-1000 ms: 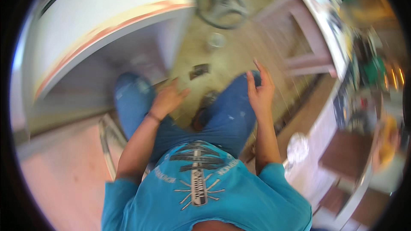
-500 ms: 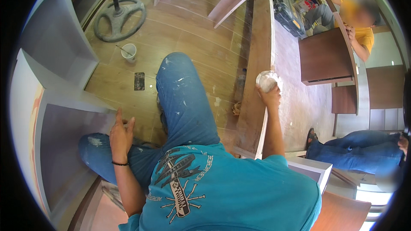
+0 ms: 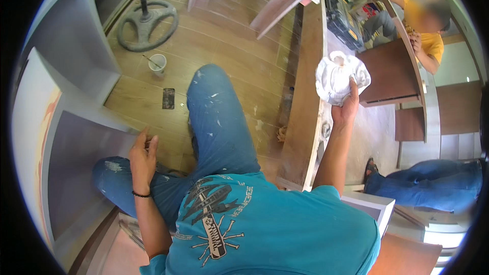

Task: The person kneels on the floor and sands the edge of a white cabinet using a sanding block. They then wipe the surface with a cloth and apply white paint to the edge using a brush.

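Observation:
My right hand (image 3: 347, 104) is raised over the right side of the long wooden plank (image 3: 300, 102). It is closed on a crumpled white cloth (image 3: 338, 77), with the thumb lying on top of the folds. A small whitish lump (image 3: 325, 128) lies on the plank's right edge beside my forearm; its kind is unclear. My left hand (image 3: 142, 158) hovers by my left knee, next to the front edge of a grey cabinet panel (image 3: 102, 127). Its thumb stands apart from loosely bent fingers, and nothing shows in it. Whether the fingertips touch the panel I cannot tell.
On the tiled floor stand a white cup (image 3: 157, 63) with a stick in it, a flat dark plate (image 3: 168, 99) and a steering-wheel-shaped base (image 3: 147, 25). A white table (image 3: 275, 5) is ahead. Right of the plank are a black toolbox (image 3: 342, 25), brown boards (image 3: 392, 71) and two people.
My right hand has lifted the white cloth off the plank's edge and moved it right and forward, where it spreads wider. My left hand's fingers have bent in slightly.

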`<control>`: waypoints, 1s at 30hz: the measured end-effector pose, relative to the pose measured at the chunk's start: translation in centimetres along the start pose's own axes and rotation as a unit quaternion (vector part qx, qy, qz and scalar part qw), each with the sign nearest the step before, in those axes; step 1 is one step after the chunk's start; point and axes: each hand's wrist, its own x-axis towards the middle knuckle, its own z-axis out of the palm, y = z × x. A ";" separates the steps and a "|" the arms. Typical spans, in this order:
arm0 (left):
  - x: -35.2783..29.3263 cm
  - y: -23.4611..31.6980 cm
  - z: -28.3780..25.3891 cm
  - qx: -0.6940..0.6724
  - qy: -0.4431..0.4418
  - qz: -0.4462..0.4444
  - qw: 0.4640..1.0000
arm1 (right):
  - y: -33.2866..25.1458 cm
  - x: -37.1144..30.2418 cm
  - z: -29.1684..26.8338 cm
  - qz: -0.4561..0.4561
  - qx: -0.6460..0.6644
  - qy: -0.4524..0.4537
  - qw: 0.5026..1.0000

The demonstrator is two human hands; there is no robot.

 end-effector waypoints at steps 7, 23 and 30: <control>-1.0 14.9 -4.9 -0.242 0.143 0.185 0.942 | 4.2 -9.5 18.4 0.094 -0.036 -0.282 0.954; -3.7 13.0 -9.0 -0.059 0.289 0.439 0.849 | 13.0 -19.3 26.0 0.565 0.356 -0.437 0.603; -3.8 10.1 -7.0 0.061 0.395 0.320 0.859 | 12.7 -21.7 25.8 0.478 0.200 -0.543 0.660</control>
